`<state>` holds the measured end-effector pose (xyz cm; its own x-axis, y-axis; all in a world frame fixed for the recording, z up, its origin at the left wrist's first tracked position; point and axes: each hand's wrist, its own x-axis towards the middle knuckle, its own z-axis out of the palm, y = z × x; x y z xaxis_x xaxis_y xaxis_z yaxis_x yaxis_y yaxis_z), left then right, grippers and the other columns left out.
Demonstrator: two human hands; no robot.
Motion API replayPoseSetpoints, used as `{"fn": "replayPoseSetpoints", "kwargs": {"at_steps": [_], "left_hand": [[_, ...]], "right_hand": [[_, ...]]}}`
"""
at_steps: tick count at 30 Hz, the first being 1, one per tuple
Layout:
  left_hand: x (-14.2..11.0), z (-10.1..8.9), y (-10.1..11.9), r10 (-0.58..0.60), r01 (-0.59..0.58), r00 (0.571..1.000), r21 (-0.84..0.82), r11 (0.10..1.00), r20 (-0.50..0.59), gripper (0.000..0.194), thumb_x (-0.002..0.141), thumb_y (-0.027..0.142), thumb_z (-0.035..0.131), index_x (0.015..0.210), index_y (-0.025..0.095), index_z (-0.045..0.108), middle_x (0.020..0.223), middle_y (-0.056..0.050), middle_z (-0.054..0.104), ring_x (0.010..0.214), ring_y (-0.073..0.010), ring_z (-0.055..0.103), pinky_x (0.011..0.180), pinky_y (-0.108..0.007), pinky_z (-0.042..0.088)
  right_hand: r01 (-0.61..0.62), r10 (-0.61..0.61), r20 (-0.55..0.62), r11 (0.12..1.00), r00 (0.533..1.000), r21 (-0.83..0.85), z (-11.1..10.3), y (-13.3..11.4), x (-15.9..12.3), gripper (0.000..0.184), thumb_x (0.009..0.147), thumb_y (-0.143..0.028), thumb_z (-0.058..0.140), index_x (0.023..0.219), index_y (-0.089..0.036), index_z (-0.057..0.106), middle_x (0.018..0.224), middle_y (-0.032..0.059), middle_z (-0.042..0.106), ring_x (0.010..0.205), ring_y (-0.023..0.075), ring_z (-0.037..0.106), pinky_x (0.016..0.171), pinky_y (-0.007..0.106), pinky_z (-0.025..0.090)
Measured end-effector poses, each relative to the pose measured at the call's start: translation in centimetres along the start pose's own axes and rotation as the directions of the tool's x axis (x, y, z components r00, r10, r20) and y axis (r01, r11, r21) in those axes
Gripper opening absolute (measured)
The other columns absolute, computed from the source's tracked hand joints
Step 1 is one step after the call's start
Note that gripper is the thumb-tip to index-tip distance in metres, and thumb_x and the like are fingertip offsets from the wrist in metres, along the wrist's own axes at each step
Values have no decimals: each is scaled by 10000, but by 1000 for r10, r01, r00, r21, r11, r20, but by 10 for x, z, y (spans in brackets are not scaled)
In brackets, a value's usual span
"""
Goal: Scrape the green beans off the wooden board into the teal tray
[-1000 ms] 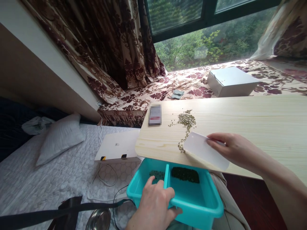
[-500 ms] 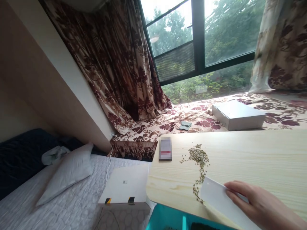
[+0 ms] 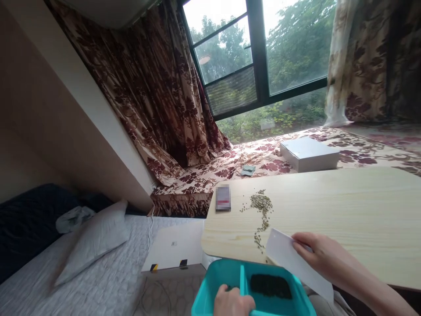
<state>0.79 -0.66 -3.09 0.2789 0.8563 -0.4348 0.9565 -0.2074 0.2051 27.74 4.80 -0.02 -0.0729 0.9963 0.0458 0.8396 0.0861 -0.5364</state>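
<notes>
My right hand (image 3: pixel 315 250) pinches a thin white board (image 3: pixel 292 259) by its upper edge. The board slants over the near edge of the wooden table (image 3: pixel 329 206), its left end by a trail of small greenish-brown beans or seeds (image 3: pixel 261 204). A teal divided bin (image 3: pixel 204 281) stands below that edge. My left hand (image 3: pixel 232 303) is closed over the bin's near side by the divider, its fingers partly hidden. Dark small grains (image 3: pixel 271 285) fill part of the right compartment. Contents of the left compartment are mostly hidden by the hand.
A small flat packet (image 3: pixel 223 198), its print blurred, lies at the table's left end. Behind, a white box (image 3: pixel 309 153) and a folded grey-green cloth (image 3: pixel 247 170) rest on the flowered window seat. Left are a white carton (image 3: pixel 177 245) and a bed with a pillow (image 3: pixel 95 241).
My left hand has come into view at the teal bin. The bin shows more fully and higher in the picture. The view has tilted down, and the white board stays in my right hand.
</notes>
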Motion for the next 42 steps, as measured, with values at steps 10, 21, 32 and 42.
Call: {"fn": "replayPoseSetpoints", "kwargs": {"at_steps": [10, 21, 32, 42], "left_hand": [[-9, -7, -2, 43, -42, 999, 36, 998, -1, 253, 890, 400, 633, 931, 217, 803, 937, -94, 733, 889, -309, 665, 962, -428, 475], [-8, -3, -1, -15, 15, 999, 6, 1000, 43, 312, 739, 485, 836, 926, 239, 793, 974, -70, 735, 959, -298, 675, 1098, -452, 382], [-16, -17, 5, -38, 40, 995, -27, 999, 93, 316, 786, 475, 818, 967, 219, 785, 1055, -102, 736, 1103, -316, 655, 1169, -450, 321], [-18, -12, 3, -10, 12, 998, -32, 999, 60, 270, 781, 475, 826, 905, 243, 764, 976, -60, 729, 1039, -292, 666, 1146, -464, 349]], "right_hand": [[-51, 52, 13, 998, 999, -34, -7, -19, 2, 331, 882, -316, 441, 711, -261, 719, 738, 56, 784, 688, 231, 719, 575, 293, 400], [-71, 73, 36, 996, 997, -53, -8, -13, 10, 350, 881, -373, 424, 777, -269, 742, 787, 60, 789, 732, 245, 718, 605, 302, 425], [-24, 27, 74, 998, 997, -51, -18, -14, 8, 369, 873, -419, 436, 855, -271, 774, 890, 55, 813, 775, 243, 733, 605, 303, 460], [-13, 16, 107, 999, 994, -33, -15, -15, 8, 366, 882, -412, 444, 828, -268, 777, 850, 50, 807, 738, 224, 720, 572, 288, 442]]}}
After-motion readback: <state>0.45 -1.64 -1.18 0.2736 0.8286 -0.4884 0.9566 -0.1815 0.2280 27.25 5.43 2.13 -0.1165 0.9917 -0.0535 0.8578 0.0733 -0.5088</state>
